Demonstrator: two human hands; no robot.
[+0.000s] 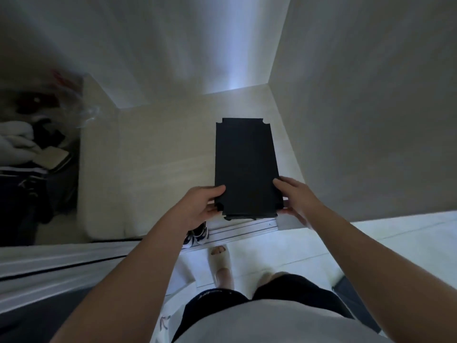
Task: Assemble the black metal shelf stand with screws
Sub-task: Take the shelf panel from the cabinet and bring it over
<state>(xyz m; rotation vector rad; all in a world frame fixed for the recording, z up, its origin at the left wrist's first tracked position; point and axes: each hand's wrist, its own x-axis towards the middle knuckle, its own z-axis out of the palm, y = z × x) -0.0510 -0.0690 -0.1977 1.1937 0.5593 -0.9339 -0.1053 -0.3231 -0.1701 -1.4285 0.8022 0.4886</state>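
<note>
A flat black metal shelf panel [244, 164] with notched corners is held out in front of me above a pale floor, its long side pointing away. My left hand [202, 206] grips its near left corner, thumb on top. My right hand [294, 196] grips the near right corner the same way. No screws or other stand parts are visible.
White walls close in ahead and at the right. A pale low ledge [99, 169] runs along the left, beyond it a heap of clothes and bags [29, 144]. A door track [242, 231] lies below the panel, a patterned shoe [196, 237] beside it. My sandalled foot [221, 266] stands on white tiles.
</note>
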